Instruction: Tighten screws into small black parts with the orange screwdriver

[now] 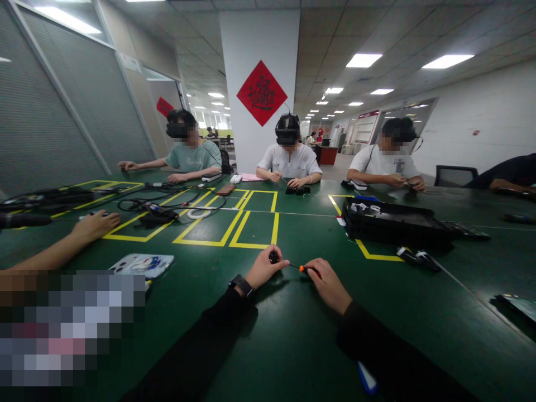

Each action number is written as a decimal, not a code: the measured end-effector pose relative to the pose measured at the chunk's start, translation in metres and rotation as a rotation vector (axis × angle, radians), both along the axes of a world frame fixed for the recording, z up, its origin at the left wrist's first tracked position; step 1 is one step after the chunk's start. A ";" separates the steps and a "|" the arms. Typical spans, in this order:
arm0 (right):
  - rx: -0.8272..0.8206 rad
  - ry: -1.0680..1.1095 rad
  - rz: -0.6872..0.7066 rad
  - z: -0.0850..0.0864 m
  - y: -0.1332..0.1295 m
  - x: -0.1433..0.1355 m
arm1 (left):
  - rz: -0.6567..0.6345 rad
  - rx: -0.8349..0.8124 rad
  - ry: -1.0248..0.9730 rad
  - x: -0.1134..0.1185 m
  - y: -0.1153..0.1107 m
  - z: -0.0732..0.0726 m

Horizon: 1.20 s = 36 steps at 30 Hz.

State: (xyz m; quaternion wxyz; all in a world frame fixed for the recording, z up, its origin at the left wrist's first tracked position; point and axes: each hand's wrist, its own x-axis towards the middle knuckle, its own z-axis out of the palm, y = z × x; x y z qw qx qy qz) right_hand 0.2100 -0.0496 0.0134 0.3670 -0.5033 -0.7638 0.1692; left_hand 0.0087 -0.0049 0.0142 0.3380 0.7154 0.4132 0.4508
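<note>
My left hand [263, 267], with a dark watch at its wrist, is closed on a small black part [273, 257] just above the green table [288, 346]. To its right, my right hand [326, 282] grips a screwdriver [302, 269] with an orange collar. The thin shaft points left and reaches the fingertips of my left hand. Whether the tip touches the black part is too small to tell.
A black tray [389, 220] stands at the right, near black-and-white parts [419, 258]. Cables [157, 211] and yellow tape frames lie left of centre. A clear case [144, 264] rests nearer. A co-worker's hand [96, 224] is at the left; several people sit around the table.
</note>
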 end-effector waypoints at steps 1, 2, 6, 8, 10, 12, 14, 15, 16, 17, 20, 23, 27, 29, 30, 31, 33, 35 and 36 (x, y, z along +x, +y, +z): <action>0.008 -0.004 0.003 0.000 0.001 0.000 | 0.002 -0.005 -0.001 0.000 0.000 0.000; 0.015 -0.005 0.008 -0.001 0.001 0.001 | 0.003 -0.009 -0.003 0.000 0.000 0.001; 0.025 0.017 -0.002 0.000 0.000 0.001 | 0.007 -0.010 -0.008 0.000 0.000 0.001; 0.015 0.022 -0.016 0.000 -0.001 0.000 | 0.006 -0.003 -0.006 0.000 0.000 0.000; 0.004 0.018 -0.027 0.001 -0.002 0.000 | -0.001 0.004 -0.005 0.000 0.000 0.000; -0.003 0.011 -0.033 0.001 -0.002 0.000 | -0.001 0.008 -0.007 0.000 0.001 -0.001; -0.004 0.005 -0.026 0.002 -0.001 0.000 | 0.006 0.008 -0.005 0.000 0.001 -0.002; -0.003 0.001 -0.021 0.002 -0.001 0.001 | 0.010 0.008 -0.003 0.000 0.001 -0.002; -0.001 -0.001 -0.016 0.002 0.000 0.001 | 0.013 0.007 0.000 0.000 0.001 -0.002; 0.001 -0.002 -0.014 0.002 0.000 0.001 | 0.015 0.006 0.001 0.000 0.001 -0.002; 0.010 0.016 -0.021 0.001 -0.001 0.001 | 0.010 0.008 -0.004 0.000 0.002 -0.002; 0.010 0.037 -0.026 0.001 -0.003 0.000 | 0.006 0.014 -0.003 0.000 0.002 -0.002; -0.012 0.018 -0.042 0.000 -0.002 0.000 | -0.005 0.025 0.004 -0.001 0.002 -0.003; -0.012 -0.008 -0.070 -0.001 0.000 0.001 | -0.007 0.024 0.009 -0.001 0.003 -0.003; -0.010 -0.023 -0.083 -0.001 0.001 0.002 | -0.008 0.022 0.012 -0.001 0.003 -0.004; -0.008 -0.040 -0.092 -0.001 0.002 0.002 | -0.007 0.021 0.014 -0.001 0.003 -0.004; -0.010 -0.064 -0.100 0.000 0.003 0.003 | -0.004 0.016 0.014 -0.002 0.003 -0.004; -0.013 -0.063 -0.091 0.000 0.001 0.003 | 0.003 0.006 0.008 -0.001 0.003 -0.004; -0.014 -0.053 -0.086 0.001 0.000 0.003 | 0.007 0.001 0.003 -0.001 0.003 -0.004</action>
